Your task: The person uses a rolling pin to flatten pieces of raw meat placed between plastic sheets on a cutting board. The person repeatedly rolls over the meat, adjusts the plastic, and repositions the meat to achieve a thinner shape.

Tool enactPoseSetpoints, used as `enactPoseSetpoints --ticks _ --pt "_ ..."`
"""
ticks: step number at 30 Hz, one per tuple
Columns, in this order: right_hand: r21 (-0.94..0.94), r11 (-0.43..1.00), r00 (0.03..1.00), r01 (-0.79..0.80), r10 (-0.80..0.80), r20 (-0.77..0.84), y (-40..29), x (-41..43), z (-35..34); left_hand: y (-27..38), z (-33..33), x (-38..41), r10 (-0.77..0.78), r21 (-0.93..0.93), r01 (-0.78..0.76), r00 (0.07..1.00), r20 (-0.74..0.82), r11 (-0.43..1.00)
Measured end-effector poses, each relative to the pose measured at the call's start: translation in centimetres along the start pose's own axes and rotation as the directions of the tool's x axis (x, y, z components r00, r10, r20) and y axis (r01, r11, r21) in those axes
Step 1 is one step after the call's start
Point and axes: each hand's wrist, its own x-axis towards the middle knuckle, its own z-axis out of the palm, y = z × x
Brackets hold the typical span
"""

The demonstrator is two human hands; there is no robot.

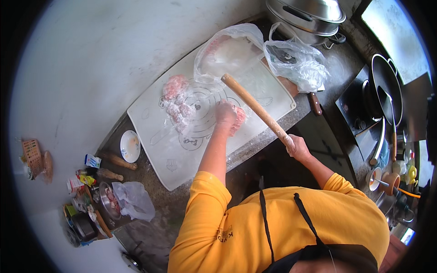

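Note:
My left hand (226,115) lies on a slab of pink raw meat (239,121), its fingers bent over the meat's edge; whether it grips is hard to tell. In my right hand (297,147) is the lower end of a wooden rolling pin (256,105), tilted up over the mat's front edge. The meat lies on a pale mat (170,163) printed with circles. Further back on it are a larger floured piece of meat (175,87) and several small floured pieces (181,111). An open clear plastic bag (235,58) with white powder and some pink meat stands at the mat's back.
A brown-handled knife (315,104) lies right of the mat, near a knotted plastic bag (304,65) and a steel steamer pot (307,20). A wok (387,88) sits on the hob. To the left are a white plate (130,146) and a metal bowl of meat pieces (110,200).

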Motion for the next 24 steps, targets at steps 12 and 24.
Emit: enactPoseSetpoints --ticks 12,24 --pt "0.013 1.000 1.000 0.014 -0.015 0.027 -1.0 1.4 0.1 -10.5 0.5 0.6 -0.522 -0.600 0.296 0.818 -0.243 0.743" --pt "-0.551 0.810 0.974 0.200 -0.224 0.024 -4.1 5.9 3.3 -8.1 0.3 -5.5 -0.291 -0.254 0.193 0.852 -0.436 0.948"
